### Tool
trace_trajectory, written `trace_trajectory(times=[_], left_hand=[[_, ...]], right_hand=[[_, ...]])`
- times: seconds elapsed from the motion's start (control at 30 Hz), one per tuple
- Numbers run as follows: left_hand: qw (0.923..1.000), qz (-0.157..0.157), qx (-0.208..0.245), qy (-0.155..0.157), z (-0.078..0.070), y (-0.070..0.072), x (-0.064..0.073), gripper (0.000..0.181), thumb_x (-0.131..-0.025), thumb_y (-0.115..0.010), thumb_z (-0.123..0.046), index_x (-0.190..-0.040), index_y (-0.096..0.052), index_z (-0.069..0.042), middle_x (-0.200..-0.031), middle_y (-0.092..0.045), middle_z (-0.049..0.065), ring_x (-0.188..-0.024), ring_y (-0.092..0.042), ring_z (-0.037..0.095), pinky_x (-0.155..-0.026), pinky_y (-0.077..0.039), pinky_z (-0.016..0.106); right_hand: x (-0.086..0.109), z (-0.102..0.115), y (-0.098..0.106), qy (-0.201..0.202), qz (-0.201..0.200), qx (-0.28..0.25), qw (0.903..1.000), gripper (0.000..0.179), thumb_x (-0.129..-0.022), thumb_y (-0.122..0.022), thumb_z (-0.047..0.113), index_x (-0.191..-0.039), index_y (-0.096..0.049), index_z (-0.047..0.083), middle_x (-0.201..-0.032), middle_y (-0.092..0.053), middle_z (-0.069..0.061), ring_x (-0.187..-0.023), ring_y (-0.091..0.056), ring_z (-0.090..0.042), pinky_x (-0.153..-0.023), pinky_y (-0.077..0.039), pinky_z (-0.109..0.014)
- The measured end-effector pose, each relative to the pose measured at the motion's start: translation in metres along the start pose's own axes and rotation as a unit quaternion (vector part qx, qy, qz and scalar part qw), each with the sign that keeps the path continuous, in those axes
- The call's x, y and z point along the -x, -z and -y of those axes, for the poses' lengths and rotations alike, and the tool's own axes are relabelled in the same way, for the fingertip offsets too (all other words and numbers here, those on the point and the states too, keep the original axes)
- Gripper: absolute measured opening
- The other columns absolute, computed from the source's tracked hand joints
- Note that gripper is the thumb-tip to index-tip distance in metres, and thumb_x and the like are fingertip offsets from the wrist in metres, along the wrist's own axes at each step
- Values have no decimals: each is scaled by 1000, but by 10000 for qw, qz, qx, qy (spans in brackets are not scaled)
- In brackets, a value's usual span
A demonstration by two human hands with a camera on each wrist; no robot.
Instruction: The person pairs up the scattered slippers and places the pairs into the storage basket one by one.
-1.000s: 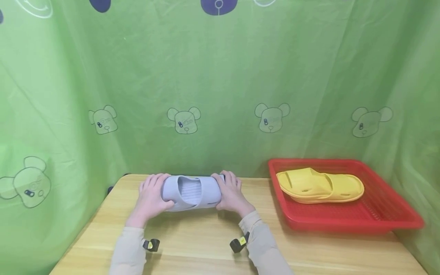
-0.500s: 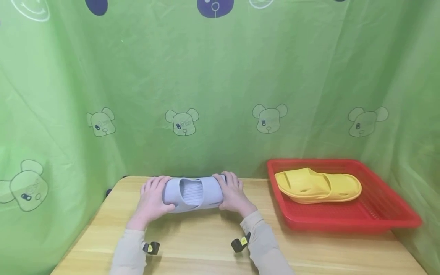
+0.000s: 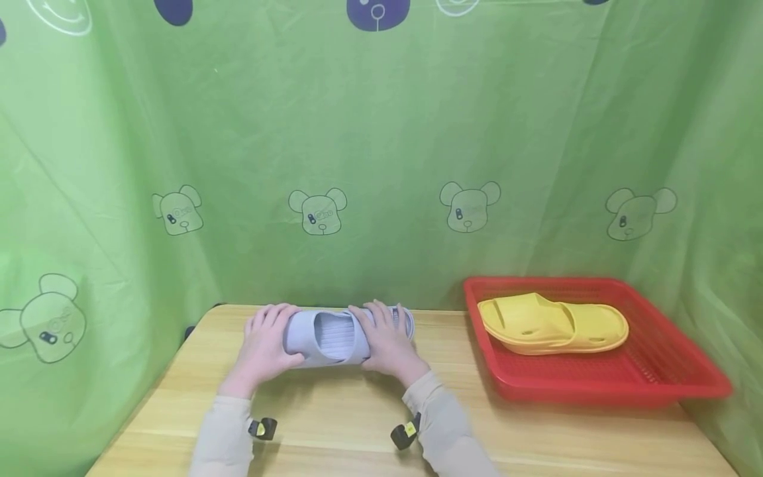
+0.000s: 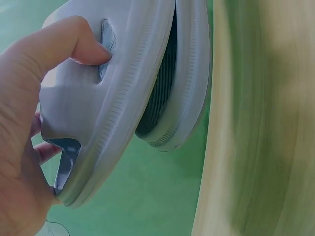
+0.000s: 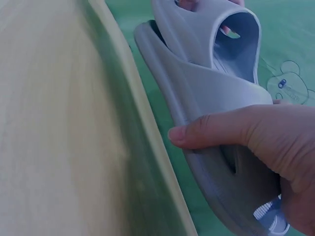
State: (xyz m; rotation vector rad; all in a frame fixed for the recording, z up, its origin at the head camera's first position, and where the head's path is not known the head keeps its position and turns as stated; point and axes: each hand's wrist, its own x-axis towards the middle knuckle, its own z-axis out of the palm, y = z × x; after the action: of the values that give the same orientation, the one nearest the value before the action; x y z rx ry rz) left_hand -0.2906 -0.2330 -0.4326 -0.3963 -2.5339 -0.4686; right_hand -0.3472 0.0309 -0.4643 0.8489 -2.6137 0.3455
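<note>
A pair of grey-blue slippers is held above the far part of the table, fitted partly together. My left hand (image 3: 263, 348) grips the left-hand slipper (image 3: 301, 336) by its upper. In the left wrist view, the left thumb (image 4: 74, 42) lies over a slot in that upper. Around the upper of the right-hand slipper (image 5: 211, 93) my right hand (image 3: 390, 344) is curled, its thumb (image 5: 211, 130) along the side. Beyond the right fingers, this slipper's open end shows in the head view. Most of the left fingers are hidden behind the slipper in the left wrist view.
To the right stands a red plastic basket (image 3: 596, 394) with yellow slippers (image 3: 551, 324) in it. The wooden table (image 3: 334, 424) ends at a green curtain (image 3: 381, 258) behind it. Small black devices (image 3: 263, 428) sit at both wrists.
My right hand has slid leftward along the right-hand slipper, so that slipper's right end now shows past the fingers. My left hand stays nearly still. The basket has not moved.
</note>
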Motion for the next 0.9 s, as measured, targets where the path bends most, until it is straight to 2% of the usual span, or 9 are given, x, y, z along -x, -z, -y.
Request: trace_trajectory(times=[0.13, 0.3, 0.5, 0.7, 0.9], left_hand=[[9999, -81, -49, -123, 0, -3, 1, 88, -51, -86, -32, -132, -53, -14, -130, -56, 10, -123, -44, 36, -105, -30, 59], [9996, -155, -37, -218, 1, -4, 1, 90, -51, -85, -32, -132, -52, -14, -130, -56, 10, -122, -44, 35, -105, -30, 58], [9997, -71, 14, -212, 1, -3, 1, 89, -53, -84, -31, -134, -50, -15, -132, -53, 8, -125, -42, 33, -109, -27, 57], [9998, -68, 54, -205, 2, -1, 2, 90, -53, -84, -31, -135, -50, -15, -133, -53, 8, -126, -41, 32, -110, -26, 57], [9997, -89, 44, -232, 4, 0, 1, 87, -53, -82, -30, -133, -51, -15, -131, -54, 7, -124, -42, 31, -109, -26, 56]], right_hand=[[2, 4, -2, 110, -141, 41, 9998, 120, -48, -92, 36, -151, -30, 25, -143, -43, -12, -136, -38, -32, -113, -19, -69], [2, 4, 0, 158, -267, 67, 9995, 120, -47, -92, 36, -150, -31, 25, -140, -45, -11, -132, -41, -30, -114, -20, -69], [1, 3, 3, 208, -376, 45, 9991, 118, -46, -92, 35, -148, -33, 25, -136, -46, -11, -130, -41, -30, -114, -20, -68], [0, 1, 3, 210, -263, 87, 9994, 119, -48, -91, 39, -150, -31, 28, -137, -47, -9, -130, -42, -28, -115, -22, -66], [0, 0, 5, 295, -173, -151, 9993, 121, -49, -93, 45, -151, -31, 29, -139, -48, -9, -131, -43, -29, -115, -23, -65]])
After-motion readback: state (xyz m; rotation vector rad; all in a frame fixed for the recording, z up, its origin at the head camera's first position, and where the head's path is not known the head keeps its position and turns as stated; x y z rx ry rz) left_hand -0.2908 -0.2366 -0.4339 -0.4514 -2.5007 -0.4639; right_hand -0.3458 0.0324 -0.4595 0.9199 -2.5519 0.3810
